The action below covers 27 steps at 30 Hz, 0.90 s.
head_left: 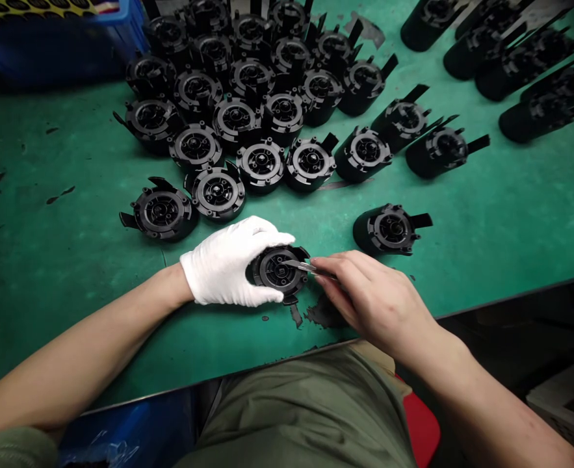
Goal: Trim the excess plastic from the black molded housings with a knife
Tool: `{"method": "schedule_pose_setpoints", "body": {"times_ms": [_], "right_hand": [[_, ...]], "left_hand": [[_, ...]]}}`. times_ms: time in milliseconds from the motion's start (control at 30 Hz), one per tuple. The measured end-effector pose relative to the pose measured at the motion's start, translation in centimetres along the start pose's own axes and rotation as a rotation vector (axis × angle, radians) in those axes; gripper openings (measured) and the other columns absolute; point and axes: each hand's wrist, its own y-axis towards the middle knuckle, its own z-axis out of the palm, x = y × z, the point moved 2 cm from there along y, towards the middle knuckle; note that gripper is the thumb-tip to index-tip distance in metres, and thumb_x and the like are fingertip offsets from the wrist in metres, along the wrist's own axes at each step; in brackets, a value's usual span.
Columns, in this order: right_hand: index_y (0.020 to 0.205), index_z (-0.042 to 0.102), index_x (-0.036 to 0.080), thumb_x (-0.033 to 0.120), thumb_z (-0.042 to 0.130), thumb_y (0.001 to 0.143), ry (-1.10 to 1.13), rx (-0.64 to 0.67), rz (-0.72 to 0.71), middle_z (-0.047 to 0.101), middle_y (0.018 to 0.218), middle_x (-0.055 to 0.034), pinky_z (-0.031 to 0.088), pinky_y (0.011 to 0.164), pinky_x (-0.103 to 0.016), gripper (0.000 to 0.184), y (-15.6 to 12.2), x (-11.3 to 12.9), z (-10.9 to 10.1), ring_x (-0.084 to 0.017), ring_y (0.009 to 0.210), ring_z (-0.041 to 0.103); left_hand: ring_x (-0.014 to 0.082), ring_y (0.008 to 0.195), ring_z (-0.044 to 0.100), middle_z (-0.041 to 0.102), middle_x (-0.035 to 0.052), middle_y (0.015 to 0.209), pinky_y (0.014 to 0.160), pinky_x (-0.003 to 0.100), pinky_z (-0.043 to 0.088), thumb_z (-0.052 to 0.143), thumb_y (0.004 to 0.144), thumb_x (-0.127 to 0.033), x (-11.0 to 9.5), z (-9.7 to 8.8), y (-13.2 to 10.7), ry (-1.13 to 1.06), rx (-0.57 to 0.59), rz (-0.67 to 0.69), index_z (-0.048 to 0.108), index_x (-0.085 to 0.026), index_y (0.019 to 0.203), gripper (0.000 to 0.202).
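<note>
My left hand (231, 263), in a white glove, is wrapped round a black round plastic part (277, 270) near the front edge of the green table (501, 221). My bare right hand (369, 296) pinches thin metal tweezers (302, 265) whose tip rests on the part's ribbed face. Just beyond the hands lie two loose parts of the same kind, one on the left (162, 211) and one on the right (389, 229).
Several identical black parts stand packed in rows (247, 110) across the middle of the table, with more lying at the far right (530, 58). A blue crate (47, 39) sits at the back left. Dark scuffs mark the mat near the front edge.
</note>
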Motion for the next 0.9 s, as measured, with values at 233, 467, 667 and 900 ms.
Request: {"method": "schedule_pose_setpoints", "body": {"times_ms": [233, 467, 667, 900], "right_hand": [[0.138, 0.062, 0.017, 0.013, 0.070, 0.105, 0.123, 0.002, -0.068, 0.076, 0.115, -0.0110, 0.060, 0.082, -0.036, 0.034, -0.7, -2.1, -2.6, -0.024, 0.097, 0.075], [0.139, 0.063, 0.016, 0.015, 0.066, 0.108, 0.049, 0.075, -0.178, 0.078, 0.114, -0.0118, 0.059, 0.080, -0.036, 0.031, 0.6, -2.5, -1.5, -0.023, 0.094, 0.074], [0.136, 0.063, 0.017, 0.017, 0.063, 0.111, 0.005, 0.080, -0.177, 0.079, 0.110, -0.0100, 0.058, 0.075, -0.032, 0.025, 0.5, -1.5, -0.7, -0.020, 0.092, 0.074], [0.135, 0.063, 0.017, 0.013, 0.064, 0.109, -0.100, 0.102, -0.177, 0.079, 0.109, -0.0090, 0.053, 0.070, -0.034, 0.027, -0.2, -0.6, -0.9, -0.020, 0.086, 0.071]], "left_hand": [[0.0261, 0.123, 0.074, 0.076, 0.0112, 0.138, 0.111, 0.041, 0.059, 0.075, 0.102, -0.029, 0.3, -0.5, -0.4, -0.104, -0.047, 0.007, 0.059, -0.021, 0.154, 0.055], [0.0264, 0.123, 0.074, 0.076, 0.0133, 0.139, 0.109, 0.041, 0.059, 0.059, 0.110, -0.024, 0.1, -0.5, -0.5, -0.114, 0.001, 0.068, 0.060, -0.021, 0.154, 0.045], [0.0305, 0.127, 0.071, 0.074, 0.0140, 0.144, 0.111, 0.046, 0.057, 0.054, 0.107, -0.023, -0.1, -0.4, -0.2, -0.041, 0.059, 0.048, 0.057, -0.020, 0.154, 0.047], [0.0316, 0.122, 0.071, 0.073, 0.0147, 0.143, 0.107, 0.047, 0.058, 0.052, 0.106, -0.022, -0.2, -0.1, 0.0, 0.012, 0.075, 0.059, 0.054, -0.019, 0.154, 0.048]]}}
